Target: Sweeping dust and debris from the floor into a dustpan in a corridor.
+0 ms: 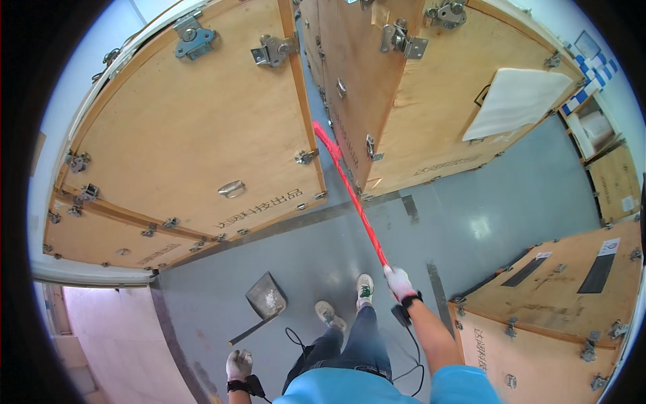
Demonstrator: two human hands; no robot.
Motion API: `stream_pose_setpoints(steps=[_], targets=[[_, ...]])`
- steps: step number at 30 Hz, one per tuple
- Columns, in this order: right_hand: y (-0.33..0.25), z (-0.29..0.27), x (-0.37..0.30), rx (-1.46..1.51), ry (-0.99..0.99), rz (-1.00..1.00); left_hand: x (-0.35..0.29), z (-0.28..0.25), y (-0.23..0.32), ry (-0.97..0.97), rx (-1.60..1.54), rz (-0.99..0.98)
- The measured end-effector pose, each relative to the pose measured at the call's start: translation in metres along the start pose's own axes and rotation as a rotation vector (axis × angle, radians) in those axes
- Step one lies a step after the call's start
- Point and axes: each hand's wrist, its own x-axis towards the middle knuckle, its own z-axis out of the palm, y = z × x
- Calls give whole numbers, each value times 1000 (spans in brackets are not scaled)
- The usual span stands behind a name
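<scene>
My right hand [400, 283], in a white glove, grips the end of a long red broom handle [361, 212]. The broom's pinkish-red head [326, 139] reaches into the narrow gap between two tall wooden crates. Low on the left, my gloved left hand [239, 365] hangs with its fingers curled in and nothing seen in them. Just beyond it, a grey dustpan [266, 297] rests on the floor, its dark handle pointing toward that hand. Pale debris lies in the pan.
A large wooden crate [182, 128] with metal latches stands at the left, another crate [457, 87] ahead to the right. Lower wooden crates [552, 289] sit close at my right. Grey floor [471, 202] with dark tape marks runs between them. Cables hang from my wrists.
</scene>
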Motion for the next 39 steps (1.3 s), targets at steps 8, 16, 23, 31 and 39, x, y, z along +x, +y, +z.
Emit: stream_pose_setpoints(steps=[8,16,23,31,39], targets=[[107,15,-20,-154,50,126,8,-28,-4,-67,-38,-27],[201,-28,-272,-110,14,302,42,-23,-37,-34,142,-238],[178,-23,-272,-710,169,134,51,-4,-32,-175,289,-162],[215,18,-230,-695,2,-4,23,-11,-33,-129,335,-111],[259,-50,-374,-654,-135,129,37,-63,-66,-146,290,-165]])
